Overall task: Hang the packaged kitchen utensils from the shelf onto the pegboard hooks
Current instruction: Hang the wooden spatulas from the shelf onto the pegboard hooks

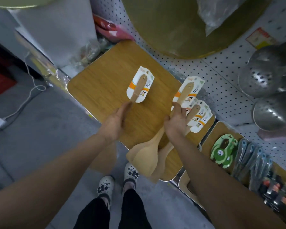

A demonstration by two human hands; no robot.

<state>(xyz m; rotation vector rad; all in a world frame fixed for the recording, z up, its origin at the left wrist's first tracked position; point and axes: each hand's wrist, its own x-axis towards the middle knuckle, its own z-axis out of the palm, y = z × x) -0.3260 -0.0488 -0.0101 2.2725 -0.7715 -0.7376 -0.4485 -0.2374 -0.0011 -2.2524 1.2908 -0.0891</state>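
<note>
**Wooden spatulas on the shelf, one in each of your hands**

In front of you the white pegboard fills the right and upper part of the view, its rows of holes running behind the goods. Below it lies the wood-grain shelf, a broad board with rounded corners, and a second board of the same kind sits just beside it to your right. High on the pegboard hang metal strainers, two large perforated bowls one above the other. Further down on the right board you have a row of clear-packed utensils with blue handles, and next to them a green carded utensil.

Your left hand reaches onto the shelf with its fingers fairly straight, and its fingertips touch the lower end of a single carded wooden spatula that lies alone in the middle of the board; whether the thumb closes round the handle, you cannot tell from here. Your right hand grips a bundle of wooden spatulas by their handles, the pale blades hanging down over the shelf's front edge towards your shoes. The cards of that bundle fan out above your knuckles, close to the pegboard, with one card standing higher than the rest.

On the floor at far left a white cable runs to a power strip.
</note>
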